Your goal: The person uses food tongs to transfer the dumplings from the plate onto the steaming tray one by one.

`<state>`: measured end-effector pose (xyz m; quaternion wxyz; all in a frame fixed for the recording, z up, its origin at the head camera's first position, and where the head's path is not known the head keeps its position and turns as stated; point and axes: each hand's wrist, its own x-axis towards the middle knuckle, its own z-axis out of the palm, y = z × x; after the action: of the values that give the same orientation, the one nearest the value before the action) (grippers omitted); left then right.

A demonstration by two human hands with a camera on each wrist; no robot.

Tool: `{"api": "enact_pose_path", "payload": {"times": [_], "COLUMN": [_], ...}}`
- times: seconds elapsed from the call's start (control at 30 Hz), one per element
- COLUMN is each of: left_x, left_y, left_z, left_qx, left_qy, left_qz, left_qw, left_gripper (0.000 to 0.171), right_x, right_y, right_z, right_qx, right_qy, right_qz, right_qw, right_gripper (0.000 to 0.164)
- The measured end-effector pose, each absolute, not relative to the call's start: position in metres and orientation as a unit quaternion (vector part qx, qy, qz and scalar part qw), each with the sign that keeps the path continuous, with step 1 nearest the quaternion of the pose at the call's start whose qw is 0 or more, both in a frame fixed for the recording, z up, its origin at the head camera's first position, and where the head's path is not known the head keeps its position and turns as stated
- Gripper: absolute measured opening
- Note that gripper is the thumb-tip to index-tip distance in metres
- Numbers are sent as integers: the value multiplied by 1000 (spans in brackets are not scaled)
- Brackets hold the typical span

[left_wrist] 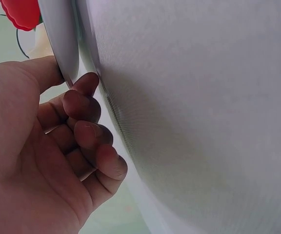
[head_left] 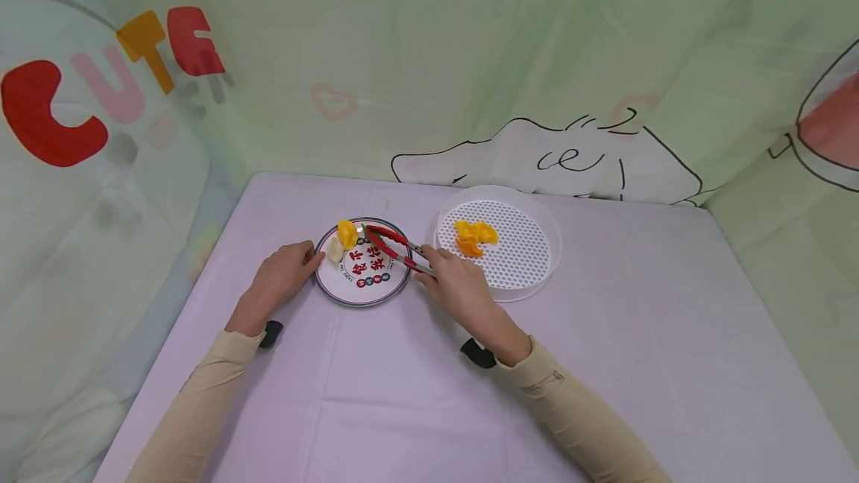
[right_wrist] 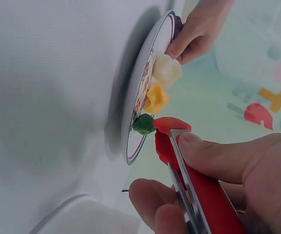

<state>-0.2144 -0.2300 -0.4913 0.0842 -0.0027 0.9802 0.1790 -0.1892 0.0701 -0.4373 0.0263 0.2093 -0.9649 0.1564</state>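
My left hand (head_left: 285, 274) pinches the left rim of a round white plate (head_left: 342, 291), thumb on top and fingertips underneath; red lettering marks the plate. On it lie a white dumpling-shaped piece (head_left: 335, 250) and a yellow dumpling-shaped piece (head_left: 347, 234). My right hand (head_left: 463, 289) grips metal tongs with red tips (right_wrist: 199, 185), reaching over the plate from the right. At the tong tips is a green dumpling-shaped piece (right_wrist: 143, 124) at the plate's far side; whether the tips clasp it or only touch it, I cannot tell.
Right of the plate stands a round white steamer tray (head_left: 517, 252) with a perforated bottom and raised rim. Several yellow and orange dumpling-shaped pieces (head_left: 468, 246) sit in its left part. A pale cloth covers the table (head_left: 604, 364), and printed curtains hang behind and at both sides.
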Motion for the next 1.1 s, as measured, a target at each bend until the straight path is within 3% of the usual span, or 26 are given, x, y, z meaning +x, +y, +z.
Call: {"api": "enact_pose_path", "payload": {"times": [0.37, 1.1], "left_x": [-212, -213], "left_y": [-230, -230], "left_z": [-491, -489], "left_qx": [9, 8], "left_qy": [981, 981], "left_qz": [180, 181], "left_qw": [69, 72], "left_gripper": [31, 31], "right_x": [-182, -175], "right_y": [77, 113], "right_z": [-427, -411], "right_qx": [193, 187], "right_qy": [-969, -965], "right_qz": [157, 179], "right_qw": [8, 48], "right_gripper": [50, 50]}}
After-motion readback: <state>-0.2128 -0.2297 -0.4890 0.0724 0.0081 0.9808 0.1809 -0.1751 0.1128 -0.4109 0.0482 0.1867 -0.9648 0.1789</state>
